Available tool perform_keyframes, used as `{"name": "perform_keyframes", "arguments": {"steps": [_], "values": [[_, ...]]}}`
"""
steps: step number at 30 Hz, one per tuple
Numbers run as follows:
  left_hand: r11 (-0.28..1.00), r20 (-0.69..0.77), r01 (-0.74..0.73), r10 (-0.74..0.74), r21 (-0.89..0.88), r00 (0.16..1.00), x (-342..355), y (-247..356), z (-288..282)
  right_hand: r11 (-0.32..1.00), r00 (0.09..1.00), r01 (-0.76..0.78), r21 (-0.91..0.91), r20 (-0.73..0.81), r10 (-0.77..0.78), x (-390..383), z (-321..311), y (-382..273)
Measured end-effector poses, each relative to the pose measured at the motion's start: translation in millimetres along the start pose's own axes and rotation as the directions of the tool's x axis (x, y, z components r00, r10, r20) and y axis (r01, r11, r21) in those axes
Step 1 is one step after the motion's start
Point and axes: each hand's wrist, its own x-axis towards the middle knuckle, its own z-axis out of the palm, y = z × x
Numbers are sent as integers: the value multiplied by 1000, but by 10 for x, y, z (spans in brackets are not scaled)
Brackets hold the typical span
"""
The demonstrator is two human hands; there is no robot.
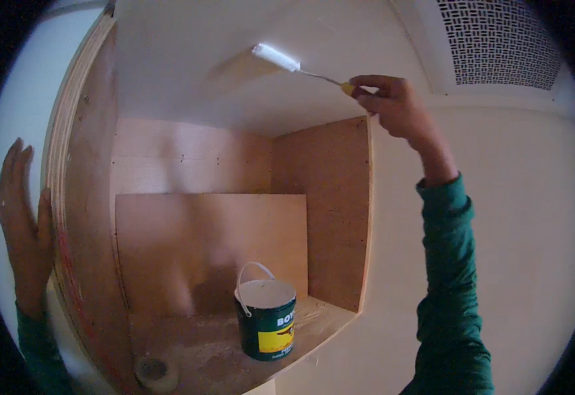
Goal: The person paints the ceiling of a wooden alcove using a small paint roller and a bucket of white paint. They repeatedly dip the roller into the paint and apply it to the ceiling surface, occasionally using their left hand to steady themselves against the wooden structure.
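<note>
Roller (276,57): long axis points upper left
Right hand (392,105): clamps handle (347,88)
Left hand (24,217): spread by board edge (57,158)
Ceiling (175,59): room leftward

Mini paint roller (276,57) is bright white, yellow on the handle (348,88). Paint bucket (265,322): dark green, yellow patch, white bail (239,280). Green sleeves (448,263) too, brown plywood cabinet (208,224), plus a basketweave-patterned vent grille (504,43).
</note>
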Motion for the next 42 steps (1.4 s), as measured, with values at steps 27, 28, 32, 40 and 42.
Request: {"name": "perform_keyframes", "arguments": {"steps": [27,28,32,40,42], "values": [[1000,-27,-9,10,15,1000,9,39,22,990,981,-132,-44,-151,124,-897,-2066,-496],[1000,-37,-13,13,7,999,21,61,57,989,983,-140,-46,-126,133,-861,-2019,-486],[1000,-29,-6,7,9,1000,26,37,28,984,982,-167,-62,-105,159,-725,-1768,-483],[999,-40,-36,36,15,999,66,62,21,981,983,-148,-122,-122,134,-706,-1861,-454],[999,-41,-37,39,37,998,90,65,5,986,988,-133,-102,-92,124,-580,-1529,-366]]}}
